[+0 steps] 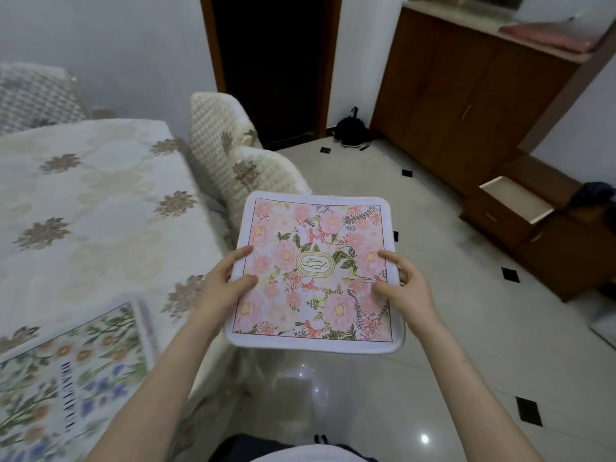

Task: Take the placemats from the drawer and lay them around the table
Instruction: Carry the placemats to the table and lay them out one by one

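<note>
From your head camera, you hold a square pink floral placemat with a white fabric border (316,271) flat in the air, above the glossy tiled floor (416,378) beside the table covered in a cream floral cloth (93,201). Your left hand (221,283) pinches its left edge, thumb on top; your right hand (405,285) grips the right edge likewise. A second green and blue floral placemat (70,371) lies on the table's near corner. The wooden drawer (513,208) stands open, well apart.

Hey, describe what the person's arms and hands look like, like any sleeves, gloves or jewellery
Both forearms are bare up to the frame's lower edge, with no sleeves visible. The left hand and right hand wear no gloves, and no rings, watch or bracelets show. A light-coloured top is visible at the bottom edge.
</note>
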